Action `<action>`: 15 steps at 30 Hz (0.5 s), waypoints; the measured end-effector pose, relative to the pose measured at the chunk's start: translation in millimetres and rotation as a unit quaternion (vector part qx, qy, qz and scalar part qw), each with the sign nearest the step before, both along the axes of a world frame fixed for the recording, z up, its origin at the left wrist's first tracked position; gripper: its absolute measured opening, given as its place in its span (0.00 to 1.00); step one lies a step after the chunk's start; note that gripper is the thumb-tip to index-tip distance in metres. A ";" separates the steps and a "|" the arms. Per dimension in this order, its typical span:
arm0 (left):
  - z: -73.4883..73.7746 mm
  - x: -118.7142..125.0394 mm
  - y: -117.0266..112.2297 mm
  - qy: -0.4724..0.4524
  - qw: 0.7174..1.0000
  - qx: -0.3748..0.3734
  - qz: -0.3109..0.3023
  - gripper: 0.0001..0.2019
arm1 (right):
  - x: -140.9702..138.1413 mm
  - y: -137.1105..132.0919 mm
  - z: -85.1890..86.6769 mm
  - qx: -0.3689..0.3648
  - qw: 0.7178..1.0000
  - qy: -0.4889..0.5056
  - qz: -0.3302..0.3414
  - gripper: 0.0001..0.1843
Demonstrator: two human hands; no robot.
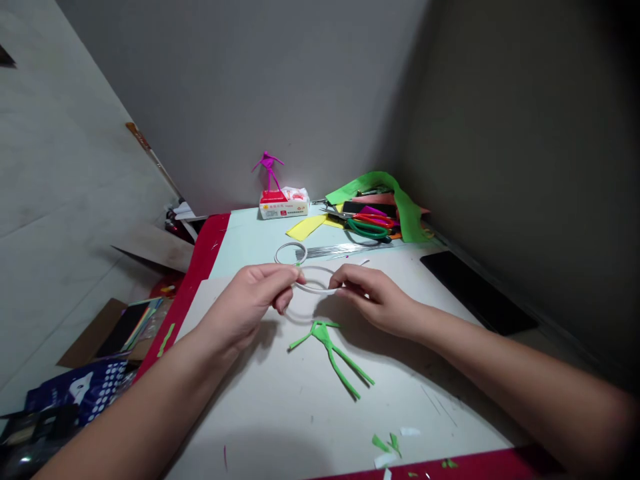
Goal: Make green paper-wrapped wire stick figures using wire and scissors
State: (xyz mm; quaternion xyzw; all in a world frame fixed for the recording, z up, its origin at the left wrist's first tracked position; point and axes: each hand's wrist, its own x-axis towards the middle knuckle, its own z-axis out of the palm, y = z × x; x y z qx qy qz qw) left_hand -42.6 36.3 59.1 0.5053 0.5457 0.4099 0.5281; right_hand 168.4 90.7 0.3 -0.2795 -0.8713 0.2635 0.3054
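Observation:
Just above the table, a thin white ring (319, 291), like a narrow tape roll, is held between my two hands. My left hand (265, 287) pinches its left side between thumb and fingers, with a speck of green at the fingertips. My right hand (373, 293) is closed on the ring's right side. Behind my left hand lies a second white ring (291, 253). On the paper below sits a green stick figure (327, 340) with thin twisted arms and legs, its head part not clearly visible.
At the back, a pink figure (268, 167) stands on a small box (284, 205). Scissors (367, 227) lie among green crepe paper (411, 213) and yellow strips (306, 228). Thin wires (337, 251) lie nearer. A black phone (475, 290) is at right; scraps (387, 447) are in front.

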 end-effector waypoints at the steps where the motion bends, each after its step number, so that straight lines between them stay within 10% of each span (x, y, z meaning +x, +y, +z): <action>1: 1.5 -0.2 0.2 0.034 0.999 0.026 0.028 0.10 | 1.4 -2.8 5.4 -0.021 1.000 0.004 0.017 0.07; 7: 2.7 3.8 -3.6 0.164 0.984 0.064 0.019 0.16 | 0.4 -16.6 19.7 -0.250 0.954 0.148 0.069 0.05; 15: -0.3 4.8 -4.0 0.078 0.987 -0.081 -0.112 0.14 | -4.1 -14.8 12.6 -0.299 0.934 0.189 0.052 0.06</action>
